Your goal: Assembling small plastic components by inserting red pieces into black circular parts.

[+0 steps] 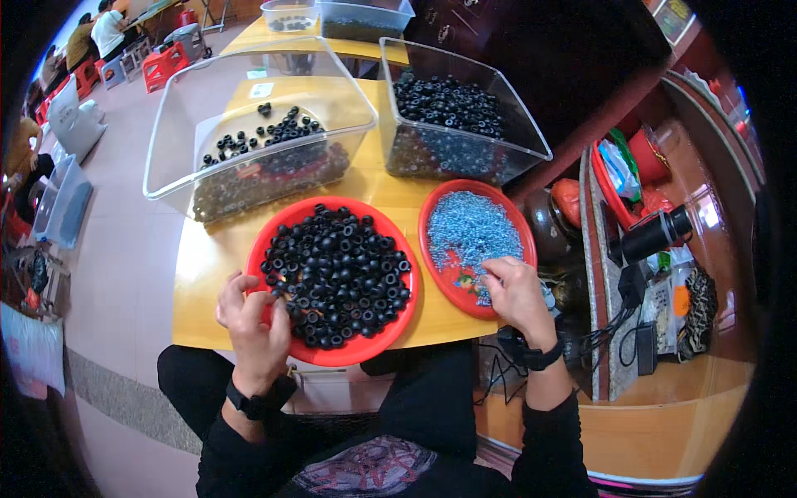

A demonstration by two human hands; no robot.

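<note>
A round red plate (340, 357) heaped with small black ring-shaped pieces (336, 266) lies in front of me on the yellow table. My left hand (256, 328) is at its left rim, fingers curled in and thumb close to them; anything held there is too small or hidden to make out. To the right lies a smaller red plate (444, 282) of fine, shiny blue-grey pieces (469, 224). Over its near right side is my right hand (516, 292), thumb and forefinger brought together in a pinch. What sits between those fingertips cannot be made out.
Beyond the plates stand two clear plastic bins (166, 178) (531, 143) with more black pieces. To the right, a shelf ledge (594, 332) carries a black cylinder (664, 232), adapters and cables. People (108, 33) sit among red stools (166, 66) at the far left.
</note>
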